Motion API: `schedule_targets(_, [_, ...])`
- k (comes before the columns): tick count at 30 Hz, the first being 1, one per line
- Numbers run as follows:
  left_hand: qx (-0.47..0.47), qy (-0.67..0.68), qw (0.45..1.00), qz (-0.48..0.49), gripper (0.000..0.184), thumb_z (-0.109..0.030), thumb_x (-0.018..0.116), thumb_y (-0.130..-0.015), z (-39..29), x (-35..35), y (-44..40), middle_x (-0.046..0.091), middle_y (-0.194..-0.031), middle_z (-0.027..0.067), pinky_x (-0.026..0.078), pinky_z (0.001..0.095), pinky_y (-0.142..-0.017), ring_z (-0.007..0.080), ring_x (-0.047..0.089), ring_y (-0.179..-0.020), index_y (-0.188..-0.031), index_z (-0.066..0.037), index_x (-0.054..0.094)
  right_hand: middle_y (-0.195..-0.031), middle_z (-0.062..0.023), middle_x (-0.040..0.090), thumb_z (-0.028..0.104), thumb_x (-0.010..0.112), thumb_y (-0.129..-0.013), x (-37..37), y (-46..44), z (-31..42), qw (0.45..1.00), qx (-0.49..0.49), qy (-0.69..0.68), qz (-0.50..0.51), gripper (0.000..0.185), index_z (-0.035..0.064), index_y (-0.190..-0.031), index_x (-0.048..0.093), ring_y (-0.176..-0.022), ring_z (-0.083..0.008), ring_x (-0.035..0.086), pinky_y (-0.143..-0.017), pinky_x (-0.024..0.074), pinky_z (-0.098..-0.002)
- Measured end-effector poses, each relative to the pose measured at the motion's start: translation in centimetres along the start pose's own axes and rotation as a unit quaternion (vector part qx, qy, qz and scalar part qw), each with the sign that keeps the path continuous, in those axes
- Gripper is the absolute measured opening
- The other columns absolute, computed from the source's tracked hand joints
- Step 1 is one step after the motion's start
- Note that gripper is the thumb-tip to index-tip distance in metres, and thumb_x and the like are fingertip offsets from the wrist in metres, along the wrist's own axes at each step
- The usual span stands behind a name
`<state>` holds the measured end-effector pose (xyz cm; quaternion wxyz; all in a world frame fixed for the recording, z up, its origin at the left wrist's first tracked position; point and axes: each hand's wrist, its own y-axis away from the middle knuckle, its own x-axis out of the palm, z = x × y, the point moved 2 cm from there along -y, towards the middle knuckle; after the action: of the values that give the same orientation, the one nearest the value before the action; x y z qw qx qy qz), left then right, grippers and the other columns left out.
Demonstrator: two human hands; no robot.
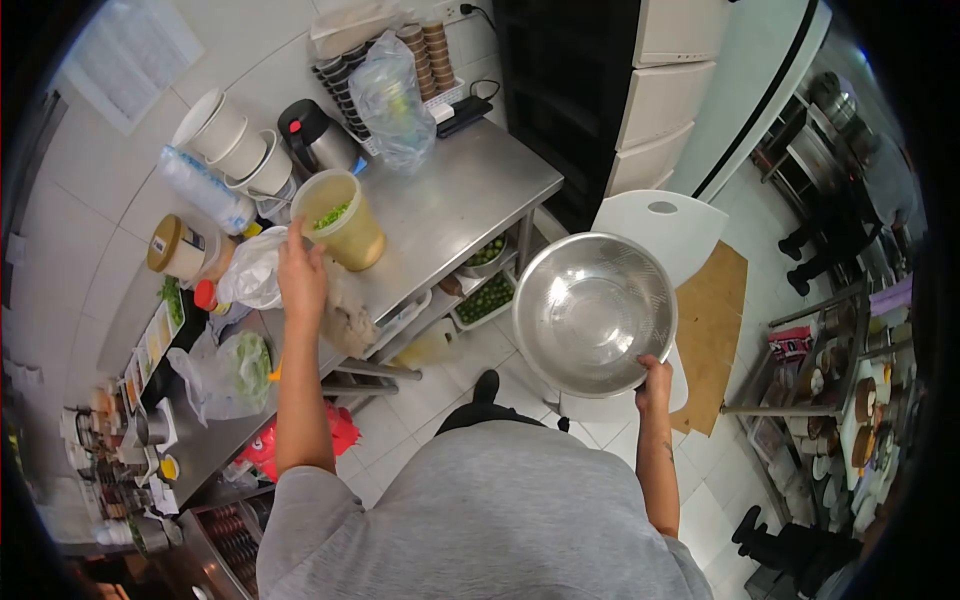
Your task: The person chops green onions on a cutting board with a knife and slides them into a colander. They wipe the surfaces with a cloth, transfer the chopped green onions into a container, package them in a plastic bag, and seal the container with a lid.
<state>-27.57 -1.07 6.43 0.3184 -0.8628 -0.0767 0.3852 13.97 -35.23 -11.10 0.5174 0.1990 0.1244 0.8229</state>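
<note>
A large steel colander (pixel 590 315) hangs over the floor to the right, and my right hand (pixel 655 385) grips its lower right rim. It looks empty inside. My left hand (pixel 302 268) is raised at the left, against the near left side of a translucent yellowish tub (pixel 352 235) on the steel table (pixel 460 175). Chopped green pieces (pixel 331 215) show inside the tub. The fingers of my left hand are partly bent; whether they grip the tub is unclear. A white plastic bag (pixel 255 270) lies just left of that hand.
A black thermos (pixel 318 138), stacked white containers (pixel 235 145) and a bagged item (pixel 393 100) stand along the wall. Green limes (pixel 487 298) fill trays under the table. A white chair (pixel 665 235) is behind the colander. Other people's legs (pixel 830 240) show at the right.
</note>
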Motion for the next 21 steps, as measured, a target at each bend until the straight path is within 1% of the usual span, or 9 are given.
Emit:
schedule_targets(1, [-0.009,-0.002,1.000,-0.005,0.023,-0.011,0.058,-0.085,-1.4,-1.0,-0.1,0.059,-0.081,0.0152,0.046,0.0401,-0.066,0.0314,0.058,-0.075,-0.108,-0.007,0.058,-0.091,-0.0166,0.057,0.002,0.057,-0.070,0.7,-0.2,-0.2,1.000,0.010,0.005,0.005,0.040,-0.0091,-0.107,0.049,-0.080,-0.0290,0.059,-0.073,0.0503,-0.0412])
schedule_targets(2, [-0.018,-0.004,1.000,-0.010,0.024,-0.011,0.058,-0.085,-2.4,-1.7,-0.2,0.060,-0.080,0.0145,0.046,0.0391,-0.066,0.0307,0.058,-0.074,-0.109,-0.007,0.059,-0.092,-0.0175,0.057,0.003,0.056,-0.070,0.8,-1.1,-1.1,0.999,0.027,0.022,0.022,0.041,-0.0096,-0.108,0.048,-0.081,-0.0309,0.059,-0.073,0.0506,-0.0439])
schedule_targets(5, [0.029,0.098,0.993,0.062,0.020,-0.011,0.058,-0.086,-4.2,-1.4,-2.7,0.063,-0.081,0.0133,0.047,0.0340,-0.069,0.0257,0.060,-0.074,-0.105,-0.005,0.062,-0.095,-0.0189,0.056,0.004,0.056,-0.071,3.5,-0.9,-0.4,0.996,0.061,0.035,0.050,0.043,-0.0099,-0.110,0.047,-0.084,-0.0333,0.059,-0.074,0.0507,-0.0462])
schedule_targets(8, [0.035,0.167,0.981,0.090,0.018,-0.014,0.058,-0.087,-10.3,-1.7,-6.6,0.065,-0.084,0.0123,0.046,0.0297,-0.072,0.0202,0.062,-0.076,-0.099,-0.002,0.063,-0.099,-0.0210,0.056,0.004,0.057,-0.071,5.9,-0.9,0.1,0.992,0.083,0.044,0.082,0.045,-0.0101,-0.112,0.046,-0.087,-0.0351,0.058,-0.076,0.0500,-0.0482])
schedule_targets(10, [0.107,0.210,0.969,0.070,0.019,-0.016,0.057,-0.088,-12.4,-0.7,-9.9,0.066,-0.085,0.0116,0.046,0.0277,-0.073,0.0168,0.062,-0.077,-0.099,-0.002,0.063,-0.101,-0.0223,0.056,0.004,0.056,-0.071,7.2,-1.2,0.3,0.991,0.085,0.048,0.090,0.046,-0.0102,-0.114,0.046,-0.088,-0.0359,0.057,-0.078,0.0495,-0.0495])
schedule_targets(13, [0.144,0.255,0.956,0.012,0.018,-0.017,0.057,-0.088,-15.7,1.3,-14.0,0.066,-0.086,0.0131,0.047,0.0287,-0.073,0.0202,0.062,-0.078,-0.097,-0.003,0.064,-0.100,-0.0218,0.056,0.003,0.054,-0.072,8.3,-2.0,-0.2,0.991,0.081,0.045,0.094,0.045,-0.0087,-0.114,0.046,-0.084,-0.0356,0.059,-0.067,0.0536,-0.0481])
schedule_targets(15, [0.177,0.283,0.942,-0.033,0.018,-0.018,0.058,-0.088,-17.6,3.2,-16.5,0.065,-0.084,0.0139,0.047,0.0308,-0.072,0.0241,0.062,-0.076,-0.095,-0.003,0.065,-0.102,-0.0224,0.056,0.002,0.054,-0.071,8.5,-2.2,-0.4,0.992,0.084,0.039,0.091,0.047,-0.0095,-0.117,0.045,-0.087,-0.0364,0.059,-0.069,0.0530,-0.0490])
schedule_targets(18, [0.253,0.225,0.933,-0.118,0.018,-0.019,0.057,-0.087,-18.6,7.9,-19.5,0.062,-0.084,0.0152,0.047,0.0371,-0.069,0.0322,0.060,-0.077,-0.093,-0.004,0.064,-0.103,-0.0222,0.056,0.001,0.053,-0.071,9.0,-2.1,-0.4,0.993,0.088,0.018,0.073,0.049,-0.0102,-0.118,0.045,-0.088,-0.0365,0.059,-0.071,0.0523,-0.0487])
schedule_targets(21, [0.272,0.145,0.947,-0.092,0.017,-0.019,0.055,-0.087,-16.9,16.5,-21.7,0.059,-0.089,0.0163,0.047,0.0408,-0.068,0.0372,0.058,-0.079,-0.093,-0.005,0.062,-0.103,-0.0218,0.056,0.000,0.053,-0.071,9.3,-1.8,-0.3,0.994,0.091,0.022,0.055,0.048,-0.0106,-0.117,0.046,-0.089,-0.0355,0.059,-0.071,0.0523,-0.0460])
